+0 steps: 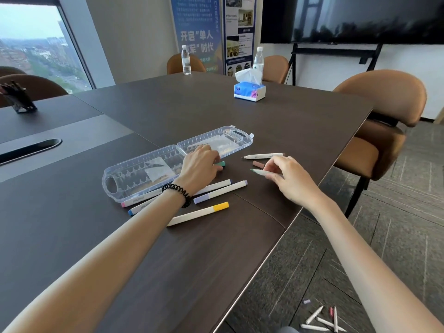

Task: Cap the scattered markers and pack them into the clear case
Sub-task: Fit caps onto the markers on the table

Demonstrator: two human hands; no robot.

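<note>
**Markers lie loose beside open case on meeting-room worktop**

A person's left hand (pixel 201 164) curls its fingers over a green cap (pixel 223 164) lying just beside the open clear case (pixel 129 174). The right hand (pixel 289 177) pinches an uncapped green-tipped marker (pixel 260 172) between thumb and fingers, its tip pointing toward the left hand. The case lies flat on the dark worktop (pixel 216 116), both halves spread apart, with no marker visible in its slots. Beyond the right hand, a brown cap (pixel 258 163) sits apart from an uncapped brown-tipped marker (pixel 264 155). Nearer the person, a purple-capped marker (pixel 221 191) and a yellow-capped marker (pixel 199 213) lie capped, with others partly hidden under the left wrist, which wears a black coil band (pixel 176 192). More markers (pixel 322 322) lie scattered on the floor. A tissue box (pixel 249 91) stands farther along the worktop.
</note>
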